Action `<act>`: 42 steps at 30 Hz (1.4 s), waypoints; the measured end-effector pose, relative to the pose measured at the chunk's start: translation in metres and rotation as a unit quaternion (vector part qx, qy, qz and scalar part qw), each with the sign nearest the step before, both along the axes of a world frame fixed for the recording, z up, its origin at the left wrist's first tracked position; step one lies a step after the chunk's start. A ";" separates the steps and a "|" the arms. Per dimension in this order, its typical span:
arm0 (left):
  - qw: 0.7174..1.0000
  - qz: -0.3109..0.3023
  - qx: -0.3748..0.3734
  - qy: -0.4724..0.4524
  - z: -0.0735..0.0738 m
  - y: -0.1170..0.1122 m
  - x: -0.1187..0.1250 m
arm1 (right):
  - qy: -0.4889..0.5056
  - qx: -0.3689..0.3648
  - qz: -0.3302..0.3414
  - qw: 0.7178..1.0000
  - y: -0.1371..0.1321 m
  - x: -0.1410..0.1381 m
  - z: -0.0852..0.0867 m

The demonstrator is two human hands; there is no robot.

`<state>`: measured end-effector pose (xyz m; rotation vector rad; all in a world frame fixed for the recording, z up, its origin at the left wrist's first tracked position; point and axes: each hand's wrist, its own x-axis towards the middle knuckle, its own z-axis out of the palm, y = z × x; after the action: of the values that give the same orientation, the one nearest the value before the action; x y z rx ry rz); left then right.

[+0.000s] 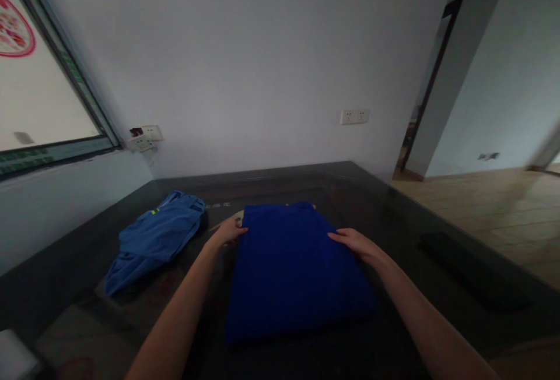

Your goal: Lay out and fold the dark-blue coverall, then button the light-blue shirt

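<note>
A deep blue folded garment (291, 269) lies flat on the dark tabletop (359, 193) in front of me. My left hand (230, 231) rests at its upper left edge, fingers curled against the cloth's side. My right hand (356, 243) lies on the upper right part of the garment, fingers stretched flat over the fabric. A lighter blue garment (153, 240), crumpled, with a small yellow-green tag, lies to the left of my left hand, apart from it.
A long dark flat object (468, 269) lies on the table at the right. A white thing (13, 356) sits at the near left corner. The wall behind has sockets (354, 116); a window is at left, a doorway at right.
</note>
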<state>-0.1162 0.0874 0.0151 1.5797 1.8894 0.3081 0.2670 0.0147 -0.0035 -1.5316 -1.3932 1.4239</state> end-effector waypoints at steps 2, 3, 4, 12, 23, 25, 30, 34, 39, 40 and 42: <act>1.000 -0.002 0.001 0.005 0.000 0.001 0.000 | -0.021 0.037 -0.004 0.999 -0.001 -0.003 0.002; 1.000 -0.004 0.003 0.008 0.000 0.001 0.000 | -0.034 0.054 -0.009 0.998 -0.001 -0.005 0.003; 1.000 -0.007 0.005 0.010 0.000 0.002 0.000 | -0.043 0.066 -0.015 0.997 -0.002 -0.007 0.004; 0.999 -0.014 0.019 0.022 -0.004 0.005 -0.002 | 0.077 0.026 -0.046 0.996 -0.005 -0.020 0.006; 0.999 -0.010 -0.009 -0.048 0.000 0.000 -0.006 | 0.173 -0.024 -0.047 0.983 -0.006 -0.019 0.005; 0.998 -0.011 -0.013 -0.058 0.002 -0.002 -0.006 | 0.161 -0.019 -0.052 0.985 -0.006 -0.020 0.005; 0.993 -0.010 -0.042 -0.108 0.006 -0.003 -0.008 | 0.123 0.048 -0.081 0.988 -0.007 -0.024 0.005; 0.987 0.007 -0.046 -0.151 0.004 -0.002 -0.010 | 0.083 0.092 -0.038 0.992 -0.004 -0.023 0.002; 0.990 -0.007 -0.013 -0.138 0.001 -0.003 -0.007 | 0.024 0.064 -0.026 0.997 0.001 -0.021 -0.003; 0.991 -0.009 -0.007 -0.135 0.001 -0.004 -0.006 | 0.018 0.065 -0.028 0.997 0.002 -0.020 -0.004; 0.990 -0.012 0.006 -0.141 0.000 -0.005 -0.001 | 0.004 0.066 -0.031 0.997 0.004 -0.016 -0.005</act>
<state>-0.1172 0.0822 0.0150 1.4806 1.6527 0.5048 0.2510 0.0192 -0.0084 -1.4714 -1.3942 1.2733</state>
